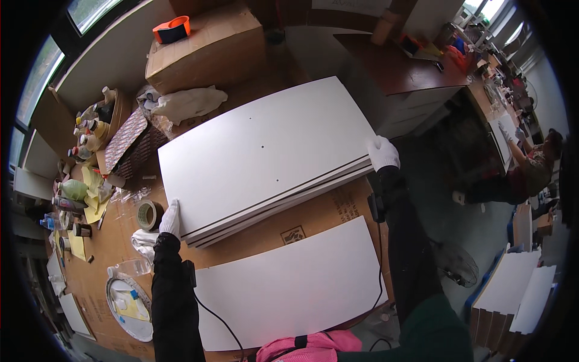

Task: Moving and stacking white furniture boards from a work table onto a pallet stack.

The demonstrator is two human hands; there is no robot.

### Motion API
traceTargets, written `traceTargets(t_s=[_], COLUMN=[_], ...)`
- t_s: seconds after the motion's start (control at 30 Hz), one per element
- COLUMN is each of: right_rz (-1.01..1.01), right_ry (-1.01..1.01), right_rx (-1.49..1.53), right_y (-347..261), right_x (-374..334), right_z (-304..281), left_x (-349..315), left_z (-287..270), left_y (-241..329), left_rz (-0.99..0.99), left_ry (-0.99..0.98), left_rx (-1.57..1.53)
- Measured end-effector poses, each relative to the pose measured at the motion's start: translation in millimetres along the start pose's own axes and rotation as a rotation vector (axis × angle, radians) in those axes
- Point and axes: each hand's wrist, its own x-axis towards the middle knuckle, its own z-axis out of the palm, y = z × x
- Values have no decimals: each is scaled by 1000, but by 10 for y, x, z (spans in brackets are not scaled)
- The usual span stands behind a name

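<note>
A stack of long white boards lies in front of me, and its top white board [271, 139] has a row of small dark holes. My left hand [170, 218], in a white glove, is closed on the board's near left corner. Gloved in white too, my right hand [383, 152] grips the right end near the front corner. Both hands' fingertips are partly hidden. Below the top board, the other boards fan out slightly, showing dark lines along their front edges. Nearer to me lies a separate plain white board [289, 283].
Cardboard [241, 252] covers the table. A tape roll [149, 215], a white cloth [145, 242] and a round tray [120, 329] are at left, with bottles [90, 142] beyond. Behind the stack sits a large carton [211, 57]. Another person [531, 166] works at right, near stacked boards [506, 280].
</note>
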Motion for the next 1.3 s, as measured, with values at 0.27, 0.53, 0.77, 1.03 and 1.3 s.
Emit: traceTargets(t_s=[0.27, 0.53, 0.77, 1.03, 1.3], right_rz=[30, 202, -419, 60, -18], right_ry=[-44, -271, -573, -521, -625], right_rx=[60, 368, 188, 365, 599], right_y=[-51, 813, 950, 267, 889], right_x=[-905, -702, -507, -760, -522], right_z=[-79, -284, 59, -113, 217], left_x=[60, -890, -55, -8, -69], left_z=[-761, -174, -328, -540, -351], left_y=[-273, 576, 127, 136, 256], left_rz=[91, -17, -109, -74, -108], left_ry=[11, 144, -261, -235, -225], left_rx=[131, 167, -293, -253, -277])
